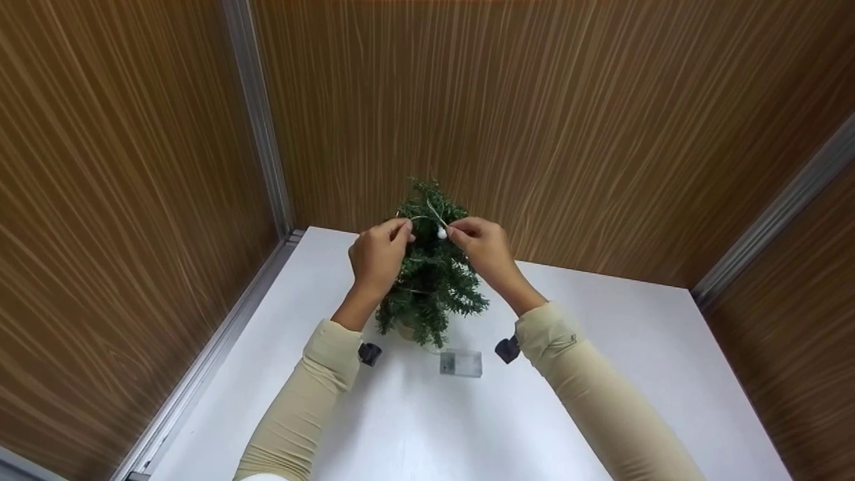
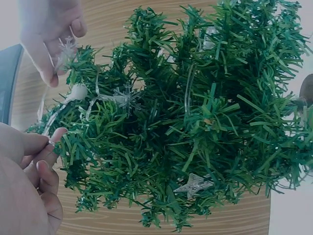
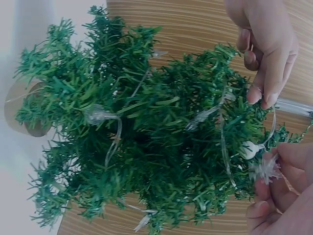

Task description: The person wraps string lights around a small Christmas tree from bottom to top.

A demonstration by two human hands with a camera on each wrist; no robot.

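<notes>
A small artificial Christmas tree (image 1: 431, 274) stands on the white table, wound with a clear-wired string of fairy lights (image 2: 190, 90). Near its top, my left hand (image 1: 379, 257) pinches the wire between thumb and fingertips, as the left wrist view shows. On the other side, my right hand (image 1: 489, 248) pinches the same string beside a clear snowflake-shaped light (image 3: 265, 169). A short loop of wire runs between both hands, and a white round bulb (image 3: 250, 150) sits close to the right fingertips. Among the branches are another snowflake light (image 2: 128, 99) and a clear star light (image 2: 194, 186).
A clear battery box (image 1: 461, 363) lies on the white table (image 1: 588, 321) in front of the tree. The tree's base (image 3: 22, 110) is pale and round. Wood-grain panels (image 1: 501, 120) with metal rails (image 1: 260, 113) stand behind and at both sides.
</notes>
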